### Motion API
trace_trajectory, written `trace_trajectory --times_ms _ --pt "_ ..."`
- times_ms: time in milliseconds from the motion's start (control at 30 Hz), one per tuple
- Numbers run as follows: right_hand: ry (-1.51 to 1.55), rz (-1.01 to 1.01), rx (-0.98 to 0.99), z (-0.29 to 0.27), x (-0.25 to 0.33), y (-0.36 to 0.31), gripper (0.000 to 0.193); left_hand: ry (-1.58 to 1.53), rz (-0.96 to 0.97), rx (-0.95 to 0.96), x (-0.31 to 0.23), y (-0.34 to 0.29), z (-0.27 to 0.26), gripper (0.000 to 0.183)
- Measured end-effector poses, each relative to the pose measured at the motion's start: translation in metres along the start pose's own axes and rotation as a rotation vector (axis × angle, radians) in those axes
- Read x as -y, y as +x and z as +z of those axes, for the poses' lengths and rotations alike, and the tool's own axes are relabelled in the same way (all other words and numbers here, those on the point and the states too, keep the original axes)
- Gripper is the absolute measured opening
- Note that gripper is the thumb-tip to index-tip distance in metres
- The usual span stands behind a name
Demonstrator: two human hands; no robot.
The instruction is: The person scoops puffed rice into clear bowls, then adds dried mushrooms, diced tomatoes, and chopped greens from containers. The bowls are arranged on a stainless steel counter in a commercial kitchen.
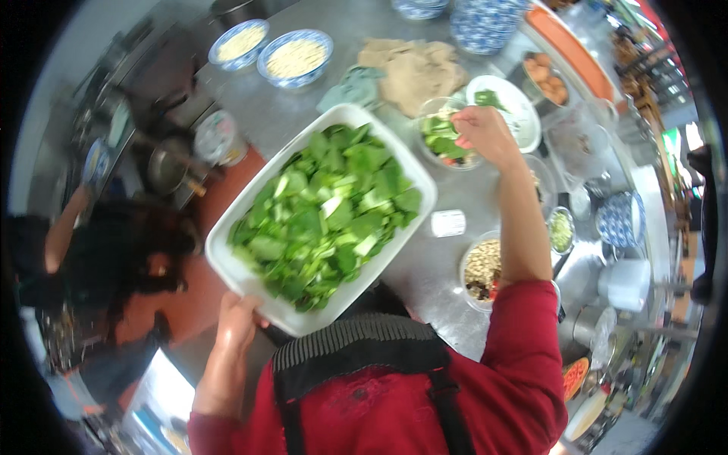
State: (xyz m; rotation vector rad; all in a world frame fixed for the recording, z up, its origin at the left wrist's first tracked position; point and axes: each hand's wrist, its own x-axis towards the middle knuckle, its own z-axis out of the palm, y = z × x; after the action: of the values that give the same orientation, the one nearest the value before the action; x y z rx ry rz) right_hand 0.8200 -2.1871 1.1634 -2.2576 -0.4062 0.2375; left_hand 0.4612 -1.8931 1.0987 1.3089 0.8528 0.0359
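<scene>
My left hand [238, 321] grips the near corner of a large white plastic tub [221, 250], which tilts in front of me. Chopped leafy greens [322, 220] with pale stem pieces fill it. Over on the right, my right hand [482, 133] is closed, fingers drawn together above a clear round bowl [426, 149]. Greens and bits of other food lie in that bowl. Whatever the fingers may hold is hidden. Beside this hand is a white oval dish [528, 121] with some green leaves in it.
Two blue-and-white bowls of pale food [296, 58] stand at the far left of the steel table. Cloths [413, 72] lie behind the tub. A clear bowl of mixed food [483, 265] and a white lid-like piece [448, 223] sit nearer. At left, another person's arm [64, 227] shows.
</scene>
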Motion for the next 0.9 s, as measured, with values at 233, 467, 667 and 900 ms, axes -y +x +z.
trace_trajectory --times_ms 233,467,667,900 --pt "-0.365 -0.811 0.610 0.159 0.078 -0.106 0.057 0.047 0.012 0.090 0.003 -0.002 0.006 0.022" --pt "-0.860 -0.591 0.542 0.213 0.085 -0.148 0.052 0.032 -0.054 0.161 -0.002 -0.003 -0.002 0.021" --pt "0.018 -0.300 0.573 0.173 0.072 -0.124 0.027 0.087 -0.103 0.210 -0.006 0.008 -0.016 0.019" --pt "0.310 -0.128 0.436 0.144 0.086 -0.142 0.023 0.112 -0.049 0.296 -0.009 0.017 -0.025 0.021"
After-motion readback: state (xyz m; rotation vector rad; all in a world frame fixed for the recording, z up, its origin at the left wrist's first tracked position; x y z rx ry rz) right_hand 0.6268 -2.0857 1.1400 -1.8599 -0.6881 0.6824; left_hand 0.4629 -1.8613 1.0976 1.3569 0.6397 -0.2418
